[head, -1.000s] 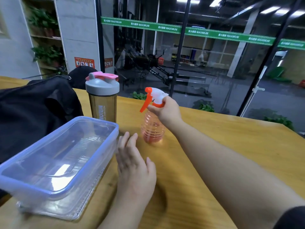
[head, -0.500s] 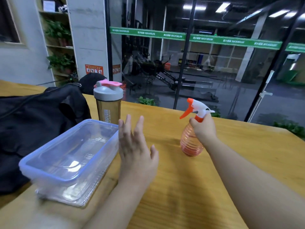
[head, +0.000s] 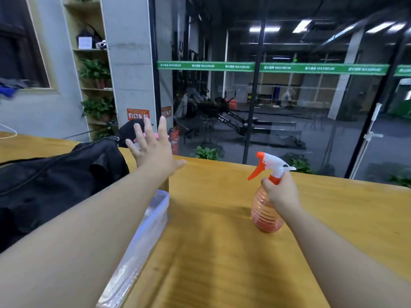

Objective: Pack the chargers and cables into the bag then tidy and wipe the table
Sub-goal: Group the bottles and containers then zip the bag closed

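My right hand (head: 281,193) grips the neck of an orange spray bottle (head: 265,215) with a white and orange trigger head, which stands on the wooden table (head: 222,241) at the right. My left hand (head: 153,150) is raised with fingers spread, in front of the shaker bottle (head: 165,185), whose pink lid shows just behind the fingers. The black bag (head: 55,181) lies on the table at the left. No chargers or cables are visible.
A clear plastic container (head: 146,230) sits on the table under my left forearm, between the bag and the spray bottle. A glass wall runs behind the table's far edge. Shelves with plants stand at the back left.
My left hand rose from the table and reached forward to the shaker bottle. The spray bottle, held by my right hand, shifted right, away from the shaker. The view tilted up.
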The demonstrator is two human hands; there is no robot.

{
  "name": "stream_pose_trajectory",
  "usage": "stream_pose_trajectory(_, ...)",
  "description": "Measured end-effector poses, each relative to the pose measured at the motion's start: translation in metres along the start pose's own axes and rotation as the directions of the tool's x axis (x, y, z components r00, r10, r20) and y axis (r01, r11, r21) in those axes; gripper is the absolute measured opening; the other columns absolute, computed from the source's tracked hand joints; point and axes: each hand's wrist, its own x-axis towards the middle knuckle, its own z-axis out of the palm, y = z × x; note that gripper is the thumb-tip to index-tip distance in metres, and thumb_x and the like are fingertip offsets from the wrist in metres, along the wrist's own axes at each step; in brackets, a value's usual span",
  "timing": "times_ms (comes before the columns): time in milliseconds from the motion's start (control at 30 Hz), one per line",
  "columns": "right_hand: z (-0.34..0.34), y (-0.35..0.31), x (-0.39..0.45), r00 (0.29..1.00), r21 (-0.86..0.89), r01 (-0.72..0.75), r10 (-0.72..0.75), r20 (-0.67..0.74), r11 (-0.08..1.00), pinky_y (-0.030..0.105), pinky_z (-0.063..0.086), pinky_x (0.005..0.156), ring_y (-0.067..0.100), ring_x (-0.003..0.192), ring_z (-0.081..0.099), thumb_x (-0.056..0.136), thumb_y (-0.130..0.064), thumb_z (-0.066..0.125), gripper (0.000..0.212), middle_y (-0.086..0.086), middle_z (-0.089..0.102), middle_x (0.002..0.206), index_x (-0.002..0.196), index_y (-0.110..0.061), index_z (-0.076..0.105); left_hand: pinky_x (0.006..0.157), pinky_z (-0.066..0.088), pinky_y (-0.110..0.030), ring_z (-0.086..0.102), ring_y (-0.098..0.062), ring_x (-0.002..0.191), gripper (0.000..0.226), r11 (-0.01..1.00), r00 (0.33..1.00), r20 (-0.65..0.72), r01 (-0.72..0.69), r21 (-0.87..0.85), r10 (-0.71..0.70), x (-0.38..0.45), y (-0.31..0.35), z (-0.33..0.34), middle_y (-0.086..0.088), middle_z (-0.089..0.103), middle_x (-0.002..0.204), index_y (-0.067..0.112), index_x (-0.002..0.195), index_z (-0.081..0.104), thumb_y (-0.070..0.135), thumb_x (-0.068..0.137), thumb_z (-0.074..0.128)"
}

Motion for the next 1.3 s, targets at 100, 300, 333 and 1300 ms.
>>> stream_pose_trajectory(100,0.001,0.003,0.002,0.999,0.029,0.042,-0.042,-0.003,0.999,0.03,0.034,0.053,0.016,0.062,0.046,0.088,-0.018,0.058,0.019,0.001,0.049,0.068,0.076,-0.016,0.043,0.107,0.004,-0.063,-0.016,-0.034,0.14,0.114,0.999,1.0,-0.017,-0.001,0.042,0.002,0.02,-0.011,-0.003,-0.008,-0.013,0.154,0.03,0.145,-0.008,0.062,0.067,0.069)
stream_pose_trajectory(300,0.002,0.005,0.004,1.0,0.027,0.028,-0.028,0.005,0.999,0.033,0.039,0.06,0.02,0.069,0.051,0.086,-0.022,0.059,0.015,0.002,0.053,0.073,0.082,-0.014,0.048,0.102,0.031,-0.058,0.009,-0.041,0.137,0.082,0.993,0.98,0.189,0.085,-0.087,-0.068,0.047,-0.015,-0.002,-0.008,0.019,0.149,0.04,0.138,0.03,0.061,0.068,0.068)
stream_pose_trajectory(333,0.002,0.005,0.004,1.0,0.025,0.025,-0.025,0.008,0.999,0.035,0.041,0.064,0.021,0.071,0.052,0.086,-0.022,0.06,0.014,0.003,0.054,0.074,0.083,-0.014,0.048,0.096,0.038,-0.051,0.021,-0.04,0.131,0.076,0.995,0.978,0.201,0.075,-0.068,-0.06,0.049,-0.014,-0.001,-0.009,0.028,0.142,0.037,0.135,0.037,0.06,0.07,0.067)
stream_pose_trajectory(1300,-0.19,0.092,-0.004,0.954,0.014,-0.097,0.097,-0.284,0.995,0.036,0.043,0.071,0.027,0.082,0.057,0.088,-0.028,0.057,0.021,0.0,0.057,0.077,0.074,-0.024,0.042,0.093,0.044,-0.04,0.043,-0.016,0.113,0.048,0.654,0.784,0.128,-0.403,-0.64,0.608,-0.065,0.213,0.011,0.009,0.041,0.119,0.037,0.106,0.052,0.044,0.065,0.076)
